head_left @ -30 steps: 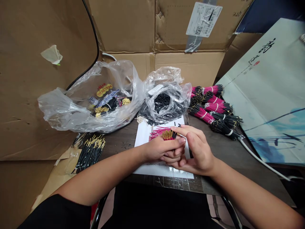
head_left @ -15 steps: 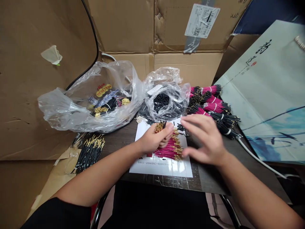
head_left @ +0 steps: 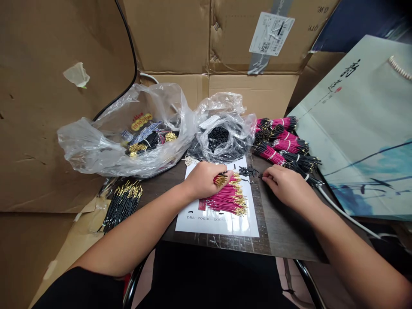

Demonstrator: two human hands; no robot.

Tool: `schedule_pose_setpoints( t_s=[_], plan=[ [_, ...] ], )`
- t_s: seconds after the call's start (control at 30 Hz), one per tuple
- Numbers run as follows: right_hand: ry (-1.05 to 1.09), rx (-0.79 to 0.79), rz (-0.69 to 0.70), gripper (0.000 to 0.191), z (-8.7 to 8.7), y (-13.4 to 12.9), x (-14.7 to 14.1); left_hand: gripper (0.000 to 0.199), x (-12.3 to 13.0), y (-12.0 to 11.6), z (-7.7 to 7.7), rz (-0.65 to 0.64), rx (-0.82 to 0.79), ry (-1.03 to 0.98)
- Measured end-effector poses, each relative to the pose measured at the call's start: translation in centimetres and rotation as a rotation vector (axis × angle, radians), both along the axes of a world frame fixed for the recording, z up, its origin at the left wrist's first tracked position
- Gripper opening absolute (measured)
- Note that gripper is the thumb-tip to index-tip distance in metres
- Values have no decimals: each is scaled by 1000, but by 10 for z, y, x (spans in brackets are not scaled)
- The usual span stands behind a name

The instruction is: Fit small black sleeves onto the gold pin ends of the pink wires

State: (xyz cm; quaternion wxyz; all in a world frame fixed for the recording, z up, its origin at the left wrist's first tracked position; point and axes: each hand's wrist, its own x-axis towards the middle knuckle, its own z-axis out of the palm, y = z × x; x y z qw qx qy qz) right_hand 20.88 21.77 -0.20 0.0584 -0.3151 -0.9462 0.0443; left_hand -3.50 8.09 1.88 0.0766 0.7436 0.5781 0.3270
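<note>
My left hand [head_left: 203, 179] is closed round a bundle of thin wires [head_left: 220, 179], whose gold tips stick out past the fingers. Under and beside it, a row of pink wires [head_left: 225, 199] with gold ends lies across a white printed sheet [head_left: 193, 227]. My right hand [head_left: 285, 184] is low over the dark table, right of the sheet, with thumb and fingertips pressed together. A dark speck shows at those fingertips, too small to name. Short black sleeves [head_left: 247, 171] lie scattered just left of them.
A clear bag of black sleeves [head_left: 219, 139] stands behind the sheet. To its left is a larger plastic bag [head_left: 86, 146] with wire bundles inside. Tied pink and black bundles [head_left: 286, 146] are piled at right, by a paper bag [head_left: 370, 128]. Black wires [head_left: 122, 204] lie at left.
My right hand has moved from spread fingers above the sheet's right edge down to the table at right, its fingertips now together. The left hand has turned slightly, still holding its bundle.
</note>
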Motion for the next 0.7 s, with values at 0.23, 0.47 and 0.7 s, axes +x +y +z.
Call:
schedule_pose_setpoints(
  t_s=[0.23,0.47,0.7],
  plan=[
    [169,-90,-81,12,-11,9,-9,15,-2,-1,-5,-29,-34,122],
    [169,-68,-122,12,-11,7,-18,7,2,-3,-8,-97,-75,201],
    [160,-16,-18,29,-11,14,-16,10,3,-4,-8,-108,-66,236]
  ],
)
